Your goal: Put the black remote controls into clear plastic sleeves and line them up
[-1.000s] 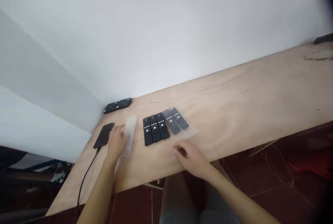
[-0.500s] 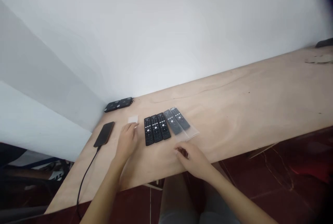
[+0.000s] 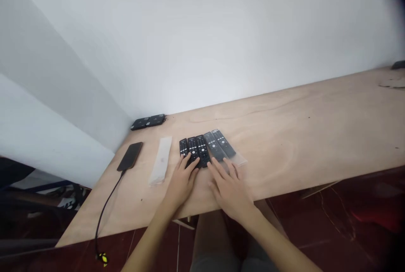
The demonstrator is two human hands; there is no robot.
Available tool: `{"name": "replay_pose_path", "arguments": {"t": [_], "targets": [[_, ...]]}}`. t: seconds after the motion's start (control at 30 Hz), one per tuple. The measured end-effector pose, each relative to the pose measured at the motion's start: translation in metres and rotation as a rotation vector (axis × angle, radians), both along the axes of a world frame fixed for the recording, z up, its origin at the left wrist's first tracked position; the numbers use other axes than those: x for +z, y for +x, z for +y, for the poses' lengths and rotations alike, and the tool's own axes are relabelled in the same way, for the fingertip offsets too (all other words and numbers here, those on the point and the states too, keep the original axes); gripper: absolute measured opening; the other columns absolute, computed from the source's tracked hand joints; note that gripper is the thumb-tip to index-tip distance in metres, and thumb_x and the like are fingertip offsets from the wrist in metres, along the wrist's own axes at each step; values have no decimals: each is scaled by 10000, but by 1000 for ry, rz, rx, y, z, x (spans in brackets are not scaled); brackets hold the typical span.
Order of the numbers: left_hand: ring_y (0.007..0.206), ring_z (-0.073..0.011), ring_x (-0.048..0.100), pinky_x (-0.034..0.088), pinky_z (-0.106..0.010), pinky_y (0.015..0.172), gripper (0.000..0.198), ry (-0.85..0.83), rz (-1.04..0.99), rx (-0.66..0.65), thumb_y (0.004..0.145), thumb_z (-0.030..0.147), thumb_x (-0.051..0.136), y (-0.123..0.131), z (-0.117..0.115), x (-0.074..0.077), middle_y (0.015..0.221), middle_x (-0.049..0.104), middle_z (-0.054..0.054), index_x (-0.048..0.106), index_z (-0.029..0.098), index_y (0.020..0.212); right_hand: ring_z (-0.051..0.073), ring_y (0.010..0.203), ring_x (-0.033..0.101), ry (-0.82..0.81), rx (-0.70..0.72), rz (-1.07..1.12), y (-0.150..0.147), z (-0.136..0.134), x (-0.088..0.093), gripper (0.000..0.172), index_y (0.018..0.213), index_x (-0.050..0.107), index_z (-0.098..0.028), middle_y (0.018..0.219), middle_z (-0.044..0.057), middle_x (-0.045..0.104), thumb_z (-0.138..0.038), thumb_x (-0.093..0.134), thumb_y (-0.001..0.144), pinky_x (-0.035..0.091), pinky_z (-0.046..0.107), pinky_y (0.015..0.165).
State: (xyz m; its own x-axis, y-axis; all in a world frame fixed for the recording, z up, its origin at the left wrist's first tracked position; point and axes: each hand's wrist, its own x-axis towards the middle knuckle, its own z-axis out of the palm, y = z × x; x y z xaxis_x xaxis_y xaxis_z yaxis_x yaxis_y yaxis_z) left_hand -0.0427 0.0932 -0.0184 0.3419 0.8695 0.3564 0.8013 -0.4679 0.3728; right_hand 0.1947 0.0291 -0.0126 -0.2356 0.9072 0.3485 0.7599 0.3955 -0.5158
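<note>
Wall (image 3: 221,44) stands white behind the wood table (image 3: 300,137). The right hand (image 3: 232,189) is open, fingers a bit apart, tips at the near ends of two bagged remotes (image 3: 224,142). The left hand (image 3: 181,181) is open too, its tips on three bare black remotes (image 3: 193,147). All five lie long ways toward the wall, tops away and leaning left.

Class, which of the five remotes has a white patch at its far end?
The rightmost remote: a white patch sits across its far end, while the other four remotes show no such patch.
</note>
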Motion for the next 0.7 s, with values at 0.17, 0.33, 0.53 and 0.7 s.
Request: {"name": "replay_pose_path", "arguments": {"t": [0.17, 0.33, 0.53, 0.7], "targets": [[1642, -364, 394, 405, -604, 1306, 450, 15, 80, -44, 1142, 386, 485, -12, 7, 6, 1758, 420, -130, 639, 305, 1556, 448, 1663, 280, 7, 7, -38, -7, 5, -5, 657, 1746, 340, -356, 1797, 10, 382, -385, 535, 1120, 187, 729, 1324], [1643, -361, 393, 381, -618, 1314, 504, 26, 178, -58, 1155, 399, 450, -15, 9, 8, 1741, 452, -136, 535, 309, 1644, 438, 1684, 238, 2, 0, -95, -10, 6, -3, 637, 1734, 388, -314, 1779, 20, 417, -412, 533, 1121, 144, 730, 1341], [1641, -352, 388, 381, -599, 1319, 526, 80, 157, -16, 1142, 405, 493, -10, 1, 11, 1761, 422, -119, 509, 302, 1658, 406, 1686, 255, 17, -98, -223, -11, 9, -7, 658, 1755, 336, -316, 1857, 30, 197, -485, 466, 1132, 170, 662, 1349], [1686, -344, 293, 315, -602, 1354, 556, 58, 208, -154, 1136, 388, 524, -4, -6, 19, 1803, 364, -58, 461, 340, 1687, 413, 1679, 267, 55, -174, -217, -11, 18, -11, 651, 1738, 384, -229, 1814, 75, 341, -459, 454, 1133, 160, 653, 1348]]}}
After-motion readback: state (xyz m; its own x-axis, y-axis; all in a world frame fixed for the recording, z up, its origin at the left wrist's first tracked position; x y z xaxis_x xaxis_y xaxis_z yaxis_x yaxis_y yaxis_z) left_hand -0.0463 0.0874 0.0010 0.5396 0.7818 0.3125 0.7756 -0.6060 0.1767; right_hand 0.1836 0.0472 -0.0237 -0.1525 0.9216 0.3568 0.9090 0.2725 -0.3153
